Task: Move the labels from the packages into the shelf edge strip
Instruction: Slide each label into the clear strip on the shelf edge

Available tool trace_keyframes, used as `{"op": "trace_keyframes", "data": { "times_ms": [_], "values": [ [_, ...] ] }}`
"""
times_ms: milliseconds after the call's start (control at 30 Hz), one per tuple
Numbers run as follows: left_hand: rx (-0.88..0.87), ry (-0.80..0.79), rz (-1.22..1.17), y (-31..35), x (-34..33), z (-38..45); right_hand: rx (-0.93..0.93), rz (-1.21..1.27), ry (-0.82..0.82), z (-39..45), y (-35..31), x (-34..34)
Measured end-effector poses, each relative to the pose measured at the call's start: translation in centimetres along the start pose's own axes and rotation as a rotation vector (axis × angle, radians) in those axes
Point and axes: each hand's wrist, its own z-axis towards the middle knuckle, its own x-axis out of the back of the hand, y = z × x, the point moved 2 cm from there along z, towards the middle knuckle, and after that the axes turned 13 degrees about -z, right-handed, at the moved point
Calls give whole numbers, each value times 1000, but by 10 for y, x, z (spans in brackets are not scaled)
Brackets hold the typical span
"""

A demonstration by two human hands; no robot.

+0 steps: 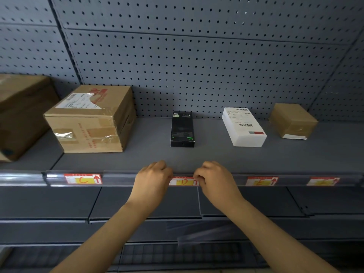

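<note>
Red-and-yellow label D (183, 182) sits in the shelf edge strip (122, 179), pinched at its two ends by the left hand (152, 180) and right hand (213, 181), each grip curled onto it. Just beyond the grip on the shelf lies a black box (182, 129); label C (83, 179) is left of it, label E (262, 181) right.

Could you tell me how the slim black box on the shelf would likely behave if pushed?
Lying flat, the black box probably slides on the shelf rather than tipping. Its straight edges suggest stiff card. Being slim, it is likely light.
</note>
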Motion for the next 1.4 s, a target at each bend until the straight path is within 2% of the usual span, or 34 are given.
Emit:
{"op": "trace_keyframes", "data": {
  "times_ms": [433, 667, 800, 967, 1067, 1200, 1400],
  "values": [
    [-13, -66, 13, 0, -2, -2, -15, -25, -5, 1, 1, -3],
    [-56, -133, -77, -1, 5, -4, -24, -17, 6, -3, 1, 0],
    [-16, -101, -89, -1, 13, -10, -120, 45, -28, -5, 10, 4],
    [108, -12, -71, -20, 32, -25, -279, 46, 43, -7, 20, 13],
    [164, 14, -50, -38, 45, -38, -195, -98, 54, -4, -8, 9],
    [123, -48, -40, -66, 59, -62, -46, -194, 60, 3, -73, -14],
    [119, -18, -31, -136, 103, -91, -33, 12, 87, 37, -174, -45]
  ]
}}
